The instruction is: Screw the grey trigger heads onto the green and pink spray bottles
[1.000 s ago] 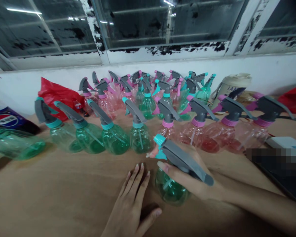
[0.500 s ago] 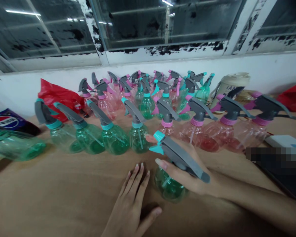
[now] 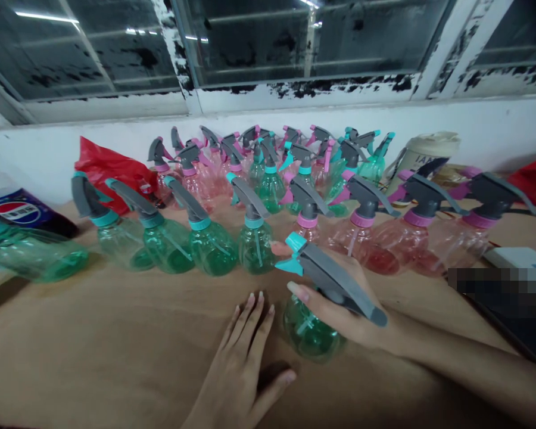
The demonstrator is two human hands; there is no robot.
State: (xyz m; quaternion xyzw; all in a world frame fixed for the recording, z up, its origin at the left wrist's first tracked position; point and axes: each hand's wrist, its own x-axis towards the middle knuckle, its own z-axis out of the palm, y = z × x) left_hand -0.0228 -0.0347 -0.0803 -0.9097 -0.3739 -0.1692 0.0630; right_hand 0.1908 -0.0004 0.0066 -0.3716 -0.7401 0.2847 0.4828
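Note:
My right hand (image 3: 343, 304) wraps round the neck of a green spray bottle (image 3: 312, 333) with a grey and turquoise trigger head, upright on the wooden table. Its nozzle points to the far left. My left hand (image 3: 243, 357) lies flat on the table, fingers spread, just left of that bottle and apart from it. Beyond my hands stands a row of spray bottles: green ones, such as the green spray bottle (image 3: 213, 247), to the left, and pink ones, such as the pink spray bottle (image 3: 384, 244), to the right. My right fingers partly hide the row.
More pink and green spray bottles crowd against the wall, among them a green one (image 3: 271, 190). A red plastic bag (image 3: 102, 170) and a Pepsi bottle (image 3: 24, 213) are at the left. A beige cup (image 3: 424, 158) stands back right, with a dark flat object (image 3: 495, 316) nearer.
The whole view has shifted slightly, so things appear a little farther right. My right hand still grips the green spray bottle and my left hand still rests flat.

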